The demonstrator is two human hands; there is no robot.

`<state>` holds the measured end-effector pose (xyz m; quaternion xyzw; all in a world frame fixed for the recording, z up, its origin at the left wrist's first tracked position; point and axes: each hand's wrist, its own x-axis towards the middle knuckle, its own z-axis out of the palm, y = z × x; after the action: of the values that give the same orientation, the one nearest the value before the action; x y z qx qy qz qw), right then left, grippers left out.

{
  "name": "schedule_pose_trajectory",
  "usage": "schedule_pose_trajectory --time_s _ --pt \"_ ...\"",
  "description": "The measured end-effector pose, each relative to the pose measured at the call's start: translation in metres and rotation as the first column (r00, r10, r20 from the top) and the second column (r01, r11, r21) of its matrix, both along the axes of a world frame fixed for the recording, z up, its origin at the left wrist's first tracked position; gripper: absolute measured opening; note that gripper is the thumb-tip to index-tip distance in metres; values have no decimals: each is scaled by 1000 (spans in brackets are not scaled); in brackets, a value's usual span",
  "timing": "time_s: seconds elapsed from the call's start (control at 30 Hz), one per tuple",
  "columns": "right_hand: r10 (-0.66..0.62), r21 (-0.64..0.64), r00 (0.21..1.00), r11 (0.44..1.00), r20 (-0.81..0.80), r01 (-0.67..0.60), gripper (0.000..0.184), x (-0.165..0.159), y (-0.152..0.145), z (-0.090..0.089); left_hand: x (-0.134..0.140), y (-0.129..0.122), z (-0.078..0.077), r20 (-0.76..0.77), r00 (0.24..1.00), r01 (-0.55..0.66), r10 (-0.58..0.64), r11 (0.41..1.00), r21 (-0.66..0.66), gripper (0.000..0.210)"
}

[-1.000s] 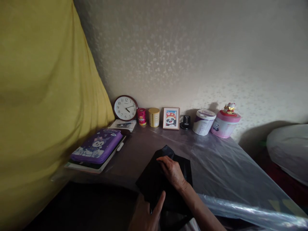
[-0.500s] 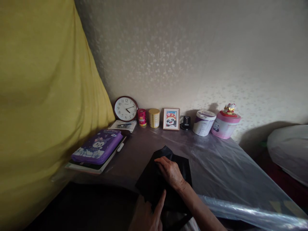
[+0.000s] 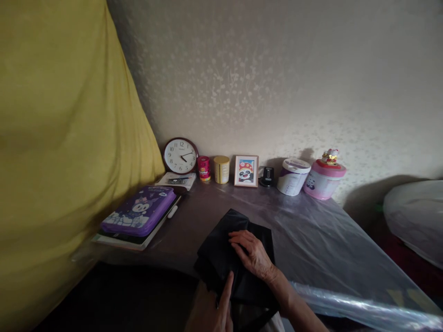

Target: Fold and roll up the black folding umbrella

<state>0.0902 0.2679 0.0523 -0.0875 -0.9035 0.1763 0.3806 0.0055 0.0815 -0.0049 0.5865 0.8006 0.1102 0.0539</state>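
Note:
A black piece of folded, thin, slightly shiny cloth point(image 3: 218, 249) lies in front of me at the near part of the table. My right hand point(image 3: 254, 256) rests on its upper layer, fingers stretched out and lying over the fabric. Lower down, my left hand point(image 3: 216, 311) touches the cloth with its index finger extended along it. The other fingers of that hand are mostly hidden or in shadow. Whether the black material is a bag or a garment I cannot tell.
A purple pencil case point(image 3: 140, 212) lies on books at the left, beside a yellow curtain point(image 3: 69, 138). Along the wall stand a clock point(image 3: 180, 156), a pink can point(image 3: 204, 168), a yellow can point(image 3: 221, 169), a picture frame point(image 3: 246, 171) and two tubs point(image 3: 293, 177).
My right hand has let its bent fingers flatten and shifted slightly right and down on the cloth. The upper flap now lies flatter. My left hand has barely moved.

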Motion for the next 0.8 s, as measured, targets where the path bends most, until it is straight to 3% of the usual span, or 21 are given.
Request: schedule_pose_trajectory --time_s 0.17,0.3,0.47,0.53,0.67,0.8 --pt "-86 83 994 993 61 81 22 -12 32 -7 -1 0 -2 5 1000 -8 8 1000 19 62" --pt "-204 92 978 975 40 200 26 -16 44 -2 -3 1 -8 26 1000 0 -1 999 37 60" --pt "-31 87 992 996 124 21 20 -20 32 2 -2 0 -9 50 999 -23 21 999 23 59" --pt "-27 80 985 997 171 14 20 -26 34 -1 -1 -1 -6 89 995 -47 44 998 29 60" --pt "-166 -9 978 986 125 169 23 -32 53 -6 0 -3 0 161 983 -91 83 995 43 60" --pt "-264 -135 964 955 22 264 28 -12 72 -5 -3 -6 1 211 975 -86 65 992 93 59"
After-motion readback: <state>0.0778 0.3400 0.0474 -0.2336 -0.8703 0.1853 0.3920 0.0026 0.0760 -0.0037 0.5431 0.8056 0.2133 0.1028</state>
